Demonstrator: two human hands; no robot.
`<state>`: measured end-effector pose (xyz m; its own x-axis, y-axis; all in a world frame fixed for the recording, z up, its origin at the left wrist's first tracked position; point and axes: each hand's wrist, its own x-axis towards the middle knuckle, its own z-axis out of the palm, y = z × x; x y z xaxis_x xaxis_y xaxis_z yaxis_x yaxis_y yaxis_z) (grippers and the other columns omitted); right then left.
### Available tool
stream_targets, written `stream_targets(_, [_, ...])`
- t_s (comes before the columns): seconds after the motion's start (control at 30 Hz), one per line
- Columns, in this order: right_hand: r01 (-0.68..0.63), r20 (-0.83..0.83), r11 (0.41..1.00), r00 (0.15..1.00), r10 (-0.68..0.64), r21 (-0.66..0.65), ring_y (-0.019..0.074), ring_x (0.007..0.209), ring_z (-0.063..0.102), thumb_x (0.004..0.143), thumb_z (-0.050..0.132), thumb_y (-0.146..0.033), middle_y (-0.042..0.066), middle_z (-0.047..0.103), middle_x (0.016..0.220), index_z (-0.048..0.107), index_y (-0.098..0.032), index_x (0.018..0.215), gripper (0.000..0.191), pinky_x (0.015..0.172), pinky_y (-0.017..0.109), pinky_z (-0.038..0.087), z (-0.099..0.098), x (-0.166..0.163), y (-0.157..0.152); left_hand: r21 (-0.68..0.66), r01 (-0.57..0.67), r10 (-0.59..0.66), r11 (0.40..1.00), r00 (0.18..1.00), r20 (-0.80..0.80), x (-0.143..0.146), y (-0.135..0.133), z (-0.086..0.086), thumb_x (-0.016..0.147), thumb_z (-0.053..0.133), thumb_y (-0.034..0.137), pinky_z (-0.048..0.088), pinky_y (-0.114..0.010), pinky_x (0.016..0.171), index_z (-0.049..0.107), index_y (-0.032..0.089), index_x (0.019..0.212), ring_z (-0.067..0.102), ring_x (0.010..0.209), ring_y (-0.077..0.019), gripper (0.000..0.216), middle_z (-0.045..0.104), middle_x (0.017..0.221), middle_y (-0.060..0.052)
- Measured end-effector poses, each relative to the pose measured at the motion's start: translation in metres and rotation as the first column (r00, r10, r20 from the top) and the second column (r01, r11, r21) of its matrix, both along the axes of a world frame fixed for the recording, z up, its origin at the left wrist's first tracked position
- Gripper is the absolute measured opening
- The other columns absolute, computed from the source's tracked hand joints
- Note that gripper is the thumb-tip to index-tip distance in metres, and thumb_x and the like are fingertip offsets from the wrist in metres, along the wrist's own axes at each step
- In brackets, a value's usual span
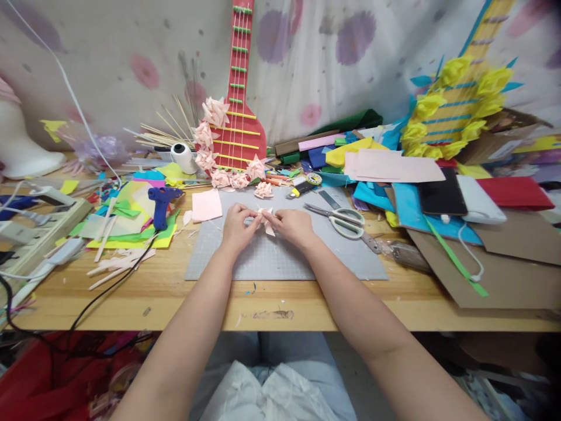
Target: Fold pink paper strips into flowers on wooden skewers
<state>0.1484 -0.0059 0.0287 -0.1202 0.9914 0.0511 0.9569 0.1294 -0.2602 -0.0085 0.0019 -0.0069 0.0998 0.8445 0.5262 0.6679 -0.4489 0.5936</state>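
Between my fingertips, over the grey cutting mat [210,257], is a small pale pink paper flower [268,225] with a strip hanging down from it. My left hand [239,228] pinches it from the left, thumb and fingers together. From the right, the fingers of my right hand [291,225] close on the same flower. A finished-looking pink flower [263,190] lies just beyond my hands. Behind it stands a red paper instrument [245,126] with pink flowers along its left and lower edge. To the left lies a square pink sheet [207,206].
Right of my hands lie scissors [346,223] and a yellow utility knife [300,188]. A blue glue gun [160,206] stands on coloured paper scraps at left, its black cord trailing over the table edge. Cardboard [495,280] and a phone [442,193] are at right.
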Motion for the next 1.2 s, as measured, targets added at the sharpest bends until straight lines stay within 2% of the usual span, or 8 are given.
stream_targets(0.23, [-0.004, -0.011, 1.000, 1.000, 0.005, 0.022, 0.0156, 0.064, 0.056, 0.074, 0.014, -0.071, 0.008, 0.064, 0.065, 0.066, -0.021, 0.065, 0.073, 0.053, 0.024, 0.028, -0.004, 0.002, 0.003, 0.025, -0.027, 0.027, 0.999, 1.000, 0.000, 0.000, -0.001, 0.002, 0.074, 0.055, 0.035, 0.038, -0.031, 0.076, 0.059, 0.019, 0.077, 0.047, 0.081, -0.0163, 0.017, 0.049, 0.078, -0.003])
stream_targets(0.37, [-0.025, -0.049, 0.999, 0.999, 0.023, -0.034, 0.0149, 0.060, 0.055, 0.074, 0.016, -0.072, 0.007, 0.063, 0.062, 0.066, -0.021, 0.061, 0.072, 0.052, 0.024, 0.028, -0.005, 0.004, 0.004, 0.104, -0.038, 0.041, 0.994, 0.999, -0.021, 0.000, -0.005, 0.007, 0.073, 0.056, 0.032, 0.038, -0.031, 0.078, 0.056, 0.020, 0.085, 0.047, 0.084, -0.0168, 0.017, 0.049, 0.085, -0.004])
stream_targets(0.57, [-0.047, -0.086, 0.987, 0.996, 0.034, -0.157, 0.0144, 0.054, 0.052, 0.070, 0.017, -0.075, 0.007, 0.061, 0.056, 0.064, -0.020, 0.054, 0.074, 0.050, 0.024, 0.028, -0.001, 0.007, 0.007, 0.146, 0.056, -0.038, 0.988, 0.991, -0.124, 0.001, -0.006, 0.008, 0.077, 0.051, 0.030, 0.037, -0.031, 0.077, 0.060, 0.021, 0.078, 0.044, 0.085, -0.0163, 0.013, 0.047, 0.083, -0.004])
stream_targets(0.67, [-0.053, -0.094, 0.984, 0.995, 0.037, -0.168, 0.0139, 0.054, 0.051, 0.071, 0.016, -0.075, 0.007, 0.061, 0.057, 0.063, -0.020, 0.054, 0.074, 0.051, 0.024, 0.028, -0.001, 0.007, 0.007, 0.145, 0.063, -0.043, 0.987, 0.990, -0.134, 0.001, -0.005, 0.007, 0.078, 0.051, 0.030, 0.036, -0.031, 0.077, 0.061, 0.021, 0.079, 0.044, 0.085, -0.0162, 0.014, 0.048, 0.082, -0.004])
stream_targets(0.8, [-0.118, -0.127, 0.981, 0.987, 0.099, -0.154, 0.0133, 0.057, 0.052, 0.078, 0.017, -0.066, 0.006, 0.062, 0.059, 0.063, -0.020, 0.055, 0.069, 0.051, 0.024, 0.027, -0.001, 0.008, 0.006, 0.126, 0.084, -0.064, 0.989, 0.986, -0.156, 0.000, -0.005, 0.008, 0.077, 0.051, 0.030, 0.036, -0.031, 0.076, 0.061, 0.021, 0.079, 0.044, 0.084, -0.0165, 0.014, 0.048, 0.082, -0.004])
stream_targets(0.93, [-0.144, -0.132, 0.987, 0.982, 0.134, -0.066, 0.0131, 0.064, 0.053, 0.085, 0.023, -0.051, 0.004, 0.065, 0.072, 0.064, -0.021, 0.070, 0.052, 0.053, 0.023, 0.027, 0.001, 0.011, 0.005, 0.098, 0.106, -0.088, 0.990, 0.980, -0.176, 0.000, -0.005, 0.007, 0.078, 0.050, 0.027, 0.036, -0.031, 0.077, 0.059, 0.020, 0.080, 0.045, 0.085, -0.0171, 0.012, 0.049, 0.083, -0.004])
stream_targets(1.03, [-0.157, -0.131, 0.987, 0.978, 0.161, 0.040, 0.0132, 0.068, 0.052, 0.084, 0.032, -0.046, 0.003, 0.064, 0.078, 0.061, -0.021, 0.082, 0.038, 0.055, 0.022, 0.027, 0.004, 0.014, 0.003, 0.089, 0.114, -0.096, 0.990, 0.978, -0.186, 0.000, -0.005, 0.006, 0.078, 0.049, 0.027, 0.036, -0.032, 0.077, 0.058, 0.019, 0.080, 0.044, 0.085, -0.0176, 0.012, 0.049, 0.083, -0.005])
stream_targets(1.2, [-0.314, -0.159, 0.931, 0.926, 0.344, 0.186, 0.0128, 0.077, 0.051, 0.081, 0.043, -0.034, 0.003, 0.059, 0.090, 0.057, -0.021, 0.089, 0.020, 0.061, 0.022, 0.031, 0.006, 0.014, 0.000, 0.079, 0.109, -0.090, 0.991, 0.973, -0.215, 0.001, -0.005, 0.006, 0.081, 0.045, 0.029, 0.036, -0.033, 0.075, 0.058, 0.018, 0.080, 0.044, 0.083, -0.0182, 0.017, 0.050, 0.082, -0.006])
